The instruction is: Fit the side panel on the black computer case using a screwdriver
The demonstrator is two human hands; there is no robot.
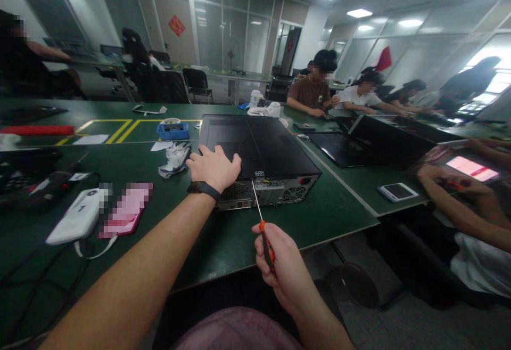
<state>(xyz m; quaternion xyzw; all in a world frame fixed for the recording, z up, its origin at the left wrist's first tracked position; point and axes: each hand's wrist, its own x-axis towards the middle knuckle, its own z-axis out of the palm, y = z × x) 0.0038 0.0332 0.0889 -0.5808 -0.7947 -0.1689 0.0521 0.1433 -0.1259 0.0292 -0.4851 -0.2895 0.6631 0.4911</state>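
Note:
A black computer case (259, 145) lies flat on the green table (191, 222), its rear panel with fan grilles facing me. My left hand (213, 168) rests palm-down on the case's near left corner, fingers spread; a dark band is on that wrist. My right hand (279, 265) is closed round the orange-and-black handle of a screwdriver (261, 225). The thin shaft points up and away, and its tip sits at the top edge of the case's rear panel.
A white power bank (77, 217) and a blurred pink item lie at left. White gloves (175, 157) and a blue tray (172, 130) sit behind my left hand. A phone (397, 192) and another person's arms are at right. Seated people work beyond.

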